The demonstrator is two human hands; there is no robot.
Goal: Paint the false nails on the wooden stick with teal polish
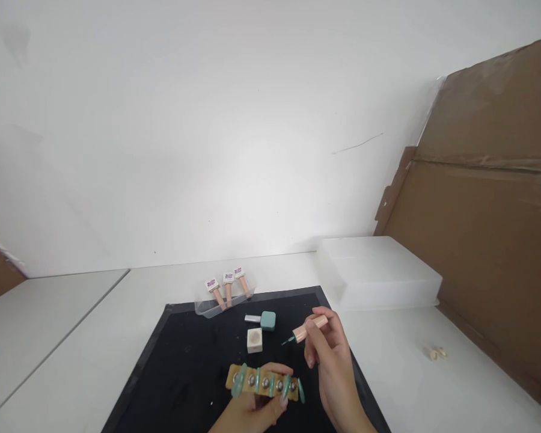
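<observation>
My left hand [252, 408] grips a tan holder strip [262, 381] that carries several teal false nails, held just above the black mat [184, 367]. In my right hand [331, 361] is a peach-handled polish brush [307, 330], pinched between the fingers, its teal-tipped bristles pointing left and down toward the strip. Behind the strip, on the mat, a white square polish bottle [254, 340] stands open. A teal square bottle [267, 320] lies next to a silver cap [252, 318].
A clear tray [223, 302] with three peach-capped bottles sits at the mat's far edge. A white plastic box [376, 270] stands at the right, brown cardboard [487, 240] beyond it. Two small pale pieces [436, 353] lie on the white table.
</observation>
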